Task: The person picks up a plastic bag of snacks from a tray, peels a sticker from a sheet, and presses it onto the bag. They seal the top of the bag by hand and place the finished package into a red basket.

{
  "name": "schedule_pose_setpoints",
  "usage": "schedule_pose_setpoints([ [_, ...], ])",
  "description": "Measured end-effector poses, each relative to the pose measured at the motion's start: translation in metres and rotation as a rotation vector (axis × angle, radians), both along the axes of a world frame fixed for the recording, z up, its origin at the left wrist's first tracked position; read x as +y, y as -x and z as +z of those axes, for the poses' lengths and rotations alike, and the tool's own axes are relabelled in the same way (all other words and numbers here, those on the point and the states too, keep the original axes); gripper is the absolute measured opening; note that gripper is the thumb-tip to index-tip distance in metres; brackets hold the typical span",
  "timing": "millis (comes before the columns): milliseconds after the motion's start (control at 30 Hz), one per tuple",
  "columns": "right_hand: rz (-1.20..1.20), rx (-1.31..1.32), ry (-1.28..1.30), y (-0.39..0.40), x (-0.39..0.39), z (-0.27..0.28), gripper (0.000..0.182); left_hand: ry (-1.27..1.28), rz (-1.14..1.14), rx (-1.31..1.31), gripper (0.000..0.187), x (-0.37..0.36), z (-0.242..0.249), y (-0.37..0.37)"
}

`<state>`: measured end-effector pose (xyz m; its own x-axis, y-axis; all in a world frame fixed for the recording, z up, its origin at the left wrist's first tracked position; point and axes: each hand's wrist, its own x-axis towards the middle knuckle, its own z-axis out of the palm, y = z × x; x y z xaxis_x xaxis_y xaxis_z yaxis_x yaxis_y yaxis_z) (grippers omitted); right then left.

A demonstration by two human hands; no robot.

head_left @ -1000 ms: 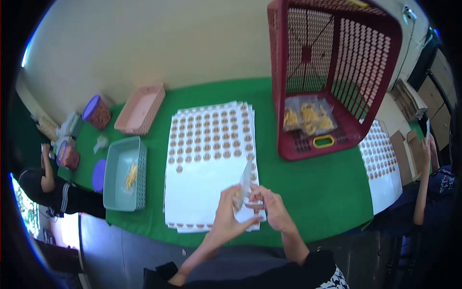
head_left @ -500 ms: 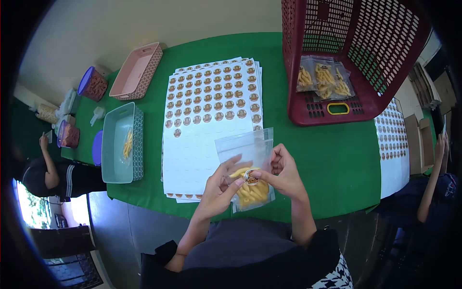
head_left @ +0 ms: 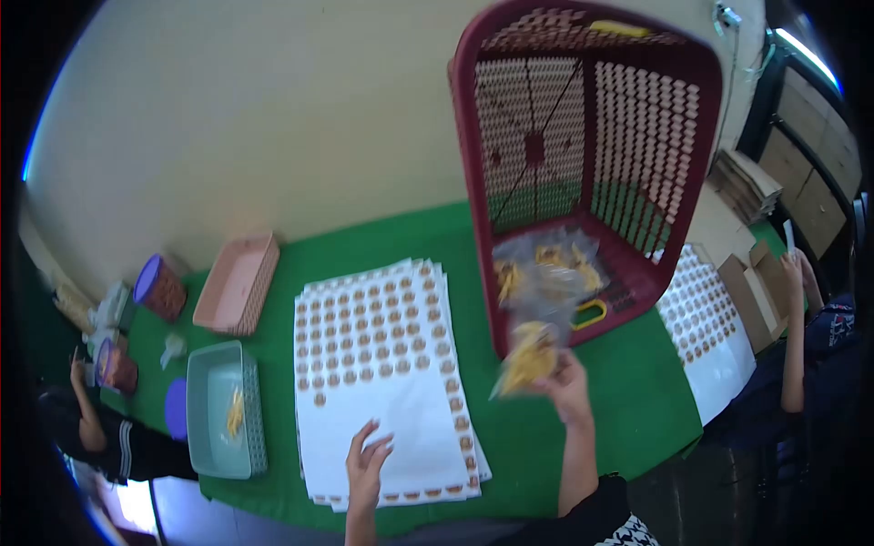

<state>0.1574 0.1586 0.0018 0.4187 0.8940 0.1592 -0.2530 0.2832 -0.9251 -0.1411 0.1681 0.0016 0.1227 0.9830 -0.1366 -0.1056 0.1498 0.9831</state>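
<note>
My right hand (head_left: 570, 389) grips a clear zip bag of yellow stick snacks (head_left: 530, 358) by its lower side. The bag is smeared by motion, with a round label showing on it. It hangs at the mouth of a maroon plastic basket (head_left: 471, 173) lying on its side. Inside the basket are several similar bags (head_left: 569, 255), partly hidden behind the held one. My left hand (head_left: 366, 462) holds nothing, its fingers apart, above a stack of white sheets with round stickers (head_left: 364, 409). The lower part of the top sheet has no stickers left on it.
On the green tablecloth (head_left: 583, 437), a teal tray (head_left: 205, 455) holds one bag of snacks. Behind it are a pink tray (head_left: 228, 291) and purple-lidded jars (head_left: 164, 291). Another sticker sheet (head_left: 701, 318) and a cardboard box (head_left: 756, 291) are at right. People stand at both sides.
My right hand has carried the bag up and right to the basket's mouth. My left hand has let go of the bag and opened. The view has tilted upward.
</note>
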Motion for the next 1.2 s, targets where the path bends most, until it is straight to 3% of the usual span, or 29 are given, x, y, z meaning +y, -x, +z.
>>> schedule_pose_setpoints([
  [33,-0.185,0.061,-0.035,-0.019,0.01,0.011,0.042,-0.009,0.05,0.105,0.044,0.001,-0.012,0.013],
  [100,-0.404,-0.001,0.156,-0.075,0.026,0.006,0.036,-0.033,0.08,0.333,0.047,0.0,-0.034,0.04],
  [167,-0.447,-0.14,0.356,-0.131,0.047,-0.006,0.033,-0.163,0.143,0.432,0.047,-0.005,-0.053,0.064],
  [200,-0.458,-0.148,0.338,-0.149,0.056,-0.005,0.033,-0.12,0.129,0.519,0.048,-0.009,-0.06,0.081],
  [300,-0.29,-0.101,0.41,-0.178,0.086,0.007,0.039,-0.147,0.18,0.675,0.051,-0.018,-0.09,0.114],
  [367,-0.068,-0.323,0.473,-0.167,0.106,0.019,0.036,-0.132,0.177,0.749,0.052,-0.024,-0.09,0.118],
  [433,-0.021,-0.42,0.45,-0.148,0.124,0.021,0.036,-0.098,0.176,0.827,0.053,-0.038,-0.091,0.12],
  [500,-0.081,-0.404,0.492,-0.128,0.147,0.013,0.038,-0.293,0.082,1.105,0.042,-0.046,-0.096,0.119],
  [533,-0.06,-0.467,0.517,-0.122,0.153,0.01,0.048,-0.272,0.05,0.921,0.04,-0.05,-0.099,0.118],
  [567,-0.013,-0.494,0.512,-0.111,0.154,0.011,0.048,-0.305,0.001,0.927,0.039,-0.053,-0.101,0.117],
  [633,-0.395,-1.245,0.545,-0.089,0.151,0.004,0.055,-0.379,-0.03,0.935,0.037,-0.059,-0.114,0.118],
  [700,-0.466,-1.185,0.196,-0.08,0.148,-0.018,0.056,-0.442,0.029,0.932,0.036,-0.063,-0.119,0.112],
  [733,-0.473,-1.121,0.285,-0.055,0.133,-0.002,0.053,-0.457,0.053,0.941,0.037,-0.064,-0.127,0.111],
  [767,-0.392,-1.08,0.212,-0.047,0.127,0.001,0.054,-0.386,0.083,0.968,0.038,-0.066,-0.138,0.108],
  [800,-0.302,-1.022,0.081,-0.033,0.114,0.003,0.053,-0.281,0.101,1.03,0.038,-0.07,-0.119,0.098],
  [833,-0.238,-0.963,0.121,-0.018,0.101,0.007,0.052,-0.232,0.1,1.086,0.038,-0.069,-0.114,0.093],
  [867,-0.355,-1.087,0.162,-0.011,0.094,-0.012,0.049,-0.244,0.113,1.083,0.037,-0.068,-0.115,0.091],
  [900,-0.177,-1.069,0.083,0.006,0.073,0.003,0.047,-0.212,0.106,1.116,0.039,-0.067,-0.117,0.089],
  [933,-0.177,-1.12,-0.021,0.016,0.059,-0.002,0.038,-0.132,0.066,1.166,0.041,-0.065,-0.109,0.085],
  [1000,-0.234,-1.002,-0.096,0.023,0.042,-0.035,0.038,-0.049,-0.015,1.151,0.042,-0.061,-0.101,0.087],
  [1067,-0.137,-0.813,0.071,0.045,0.013,-0.048,0.043,0.0,-0.06,1.135,0.043,-0.058,-0.09,0.093],
  [1167,-0.065,-0.82,0.256,0.083,-0.029,-0.064,0.042,0.001,-0.142,1.112,0.046,-0.051,-0.074,0.105],
  [1200,-0.045,-0.796,0.253,0.094,-0.04,-0.076,0.042,-0.007,0.06,0.786,0.047,-0.049,-0.065,0.109],
])
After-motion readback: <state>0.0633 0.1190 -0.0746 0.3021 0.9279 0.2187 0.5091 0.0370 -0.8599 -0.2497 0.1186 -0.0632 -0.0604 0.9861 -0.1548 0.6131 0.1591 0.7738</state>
